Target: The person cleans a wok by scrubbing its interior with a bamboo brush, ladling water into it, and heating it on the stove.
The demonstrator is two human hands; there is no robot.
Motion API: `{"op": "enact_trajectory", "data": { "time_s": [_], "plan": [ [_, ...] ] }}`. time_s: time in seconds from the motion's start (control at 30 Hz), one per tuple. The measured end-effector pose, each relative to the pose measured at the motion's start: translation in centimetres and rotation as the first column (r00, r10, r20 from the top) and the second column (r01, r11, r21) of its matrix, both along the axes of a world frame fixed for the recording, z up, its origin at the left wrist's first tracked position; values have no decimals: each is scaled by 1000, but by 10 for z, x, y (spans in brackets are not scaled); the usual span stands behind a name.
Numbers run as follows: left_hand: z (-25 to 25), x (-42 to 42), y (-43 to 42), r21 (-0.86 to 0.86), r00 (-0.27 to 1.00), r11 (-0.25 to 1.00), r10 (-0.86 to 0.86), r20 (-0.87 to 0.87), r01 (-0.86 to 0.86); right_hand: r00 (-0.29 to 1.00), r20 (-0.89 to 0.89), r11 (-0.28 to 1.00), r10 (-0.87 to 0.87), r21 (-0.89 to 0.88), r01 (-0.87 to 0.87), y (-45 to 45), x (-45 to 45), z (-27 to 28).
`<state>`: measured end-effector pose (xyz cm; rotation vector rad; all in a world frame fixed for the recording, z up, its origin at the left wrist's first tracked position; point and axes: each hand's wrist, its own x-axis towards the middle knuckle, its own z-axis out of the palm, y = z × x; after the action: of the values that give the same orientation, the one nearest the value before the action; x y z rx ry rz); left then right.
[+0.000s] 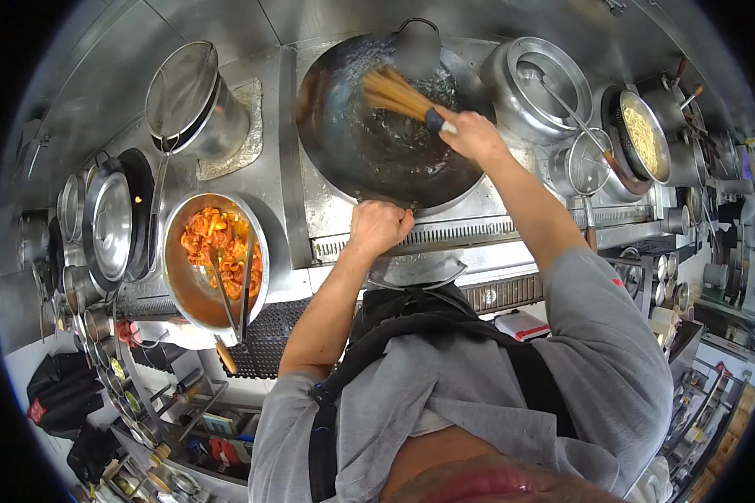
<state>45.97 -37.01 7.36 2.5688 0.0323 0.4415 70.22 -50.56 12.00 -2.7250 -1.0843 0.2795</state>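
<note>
A large dark wok (pixel 335 159) with water in it sits on the stove in front of me. My left hand (pixel 379 226) is closed at the wok's near rim, apparently round its handle, which the fingers hide. My right hand (pixel 471 134) grips the dark, pale-ended handle of a bamboo wok brush (pixel 398 94). The brush's bristles, a little blurred, reach over the water in the wok. At the wok's far edge a loop handle (pixel 418 23) stands up.
Left of the wok, a steel bowl (pixel 174 281) holds orange-red coated pieces and two utensils. Behind it a strainer (pixel 182 88) rests on a metal pot. To the right are a big pot (pixel 512 101) with a ladle, a mesh skimmer (pixel 588 163) and a basket of noodles (pixel 642 134).
</note>
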Motion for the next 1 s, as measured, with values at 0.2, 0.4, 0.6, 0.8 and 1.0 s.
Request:
{"op": "enact_trajectory", "data": {
  "time_s": [0.2, 0.4, 0.6, 0.8, 1.0],
  "plan": [
    [-5, 0, 1, -5, 999, 999, 42, 2, -42, 996, 19, 975, 90, -207, -85, -80, 25, 14],
    [-6, 1, 0, 13, 1000, 1000, 3, 16, -3, 994, 89, 997, 61, -61, -56, -1, 28, -14],
    [-8, 1, 0, 25, 999, 999, 24, 29, -25, 997, -12, 951, 76, -300, -76, -60, 28, 20],
    [-6, 1, -1, 6, 998, 1000, -5, 66, 5, 987, 129, 995, 94, -35, -90, 3, 30, -18],
    [-3, 0, -1, 36, 999, 999, 29, 42, -31, 980, 115, 976, 160, -166, -140, -44, 9, -2]
  ]
}}
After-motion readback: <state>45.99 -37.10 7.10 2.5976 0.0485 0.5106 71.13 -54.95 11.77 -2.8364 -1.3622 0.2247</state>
